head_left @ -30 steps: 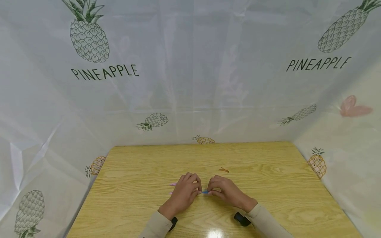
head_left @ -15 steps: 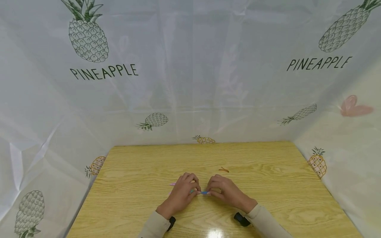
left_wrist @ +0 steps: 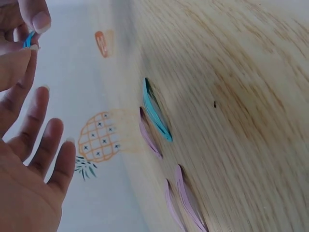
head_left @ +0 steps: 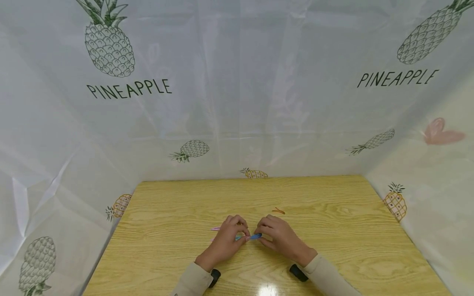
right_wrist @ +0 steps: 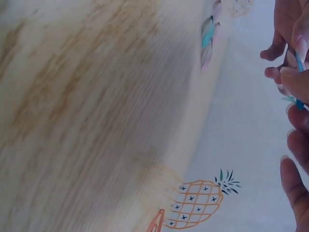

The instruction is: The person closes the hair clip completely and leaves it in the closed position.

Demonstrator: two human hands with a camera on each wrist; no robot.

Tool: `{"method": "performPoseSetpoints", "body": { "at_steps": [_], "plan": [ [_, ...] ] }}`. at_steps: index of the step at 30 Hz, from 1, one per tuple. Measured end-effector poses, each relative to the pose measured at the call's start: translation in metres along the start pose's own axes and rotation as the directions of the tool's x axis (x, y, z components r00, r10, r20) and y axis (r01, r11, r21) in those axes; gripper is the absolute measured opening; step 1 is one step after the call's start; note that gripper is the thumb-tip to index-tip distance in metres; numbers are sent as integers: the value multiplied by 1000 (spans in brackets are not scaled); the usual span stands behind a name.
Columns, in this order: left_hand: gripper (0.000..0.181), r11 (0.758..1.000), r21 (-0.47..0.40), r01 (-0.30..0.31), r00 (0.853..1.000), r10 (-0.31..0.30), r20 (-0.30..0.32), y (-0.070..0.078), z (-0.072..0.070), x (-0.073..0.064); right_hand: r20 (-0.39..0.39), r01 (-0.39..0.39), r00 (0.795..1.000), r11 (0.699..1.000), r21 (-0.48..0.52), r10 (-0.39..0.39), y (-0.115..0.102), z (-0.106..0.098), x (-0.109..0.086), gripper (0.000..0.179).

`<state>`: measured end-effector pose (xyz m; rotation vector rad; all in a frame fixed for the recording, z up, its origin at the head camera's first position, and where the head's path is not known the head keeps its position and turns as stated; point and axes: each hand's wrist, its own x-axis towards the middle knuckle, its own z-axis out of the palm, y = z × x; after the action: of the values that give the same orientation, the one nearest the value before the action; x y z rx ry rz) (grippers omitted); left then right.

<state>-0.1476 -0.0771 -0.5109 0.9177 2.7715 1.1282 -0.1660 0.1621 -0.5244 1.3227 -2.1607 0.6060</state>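
Observation:
My left hand pinches one end of a small blue snap hair clip between thumb and index finger, just over the table. From the other side my right hand holds the clip's right end, thumb and index fingertip at it. In the right wrist view my right thumb overlaps part of the blue clip. The other fingers of my left hand fan out away from the clip. Left of the hands lie a teal hair clip and several pinkish-purple hair clips, partly hidden by my left hand in the head view.
An orange hair clip lies on the wooden table beyond my right hand. White cloth printed with pineapples surrounds the table at the back and sides. Dark devices sit at both wrists.
The blue clip has turned slightly and its right end has come into view between my right fingers. My right hand has shifted slightly left; the teal clip beside my left hand shows more.

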Motion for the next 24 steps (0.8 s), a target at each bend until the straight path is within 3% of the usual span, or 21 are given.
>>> {"method": "performPoseSetpoints", "body": {
  "at_steps": [2,5,11,18,24],
  "plan": [
    [3,999,38,4,1000,-3,-25,0,1,0,3,-22,1000,1000,-18,22,0,1,0,41],
    [14,988,151,-11,997,21,-71,-2,3,0,15,-71,997,996,-44,72,-1,4,-1,36],
    [18,915,396,-73,984,131,-121,-4,7,4,33,-156,987,987,-49,157,-2,9,0,29],
    [9,871,481,-99,969,195,-154,-6,9,8,57,-240,969,970,-29,241,-1,12,2,25],
    [7,838,539,-86,979,172,-112,-10,13,16,117,-320,940,947,-30,322,1,14,3,22]
  ]
}}
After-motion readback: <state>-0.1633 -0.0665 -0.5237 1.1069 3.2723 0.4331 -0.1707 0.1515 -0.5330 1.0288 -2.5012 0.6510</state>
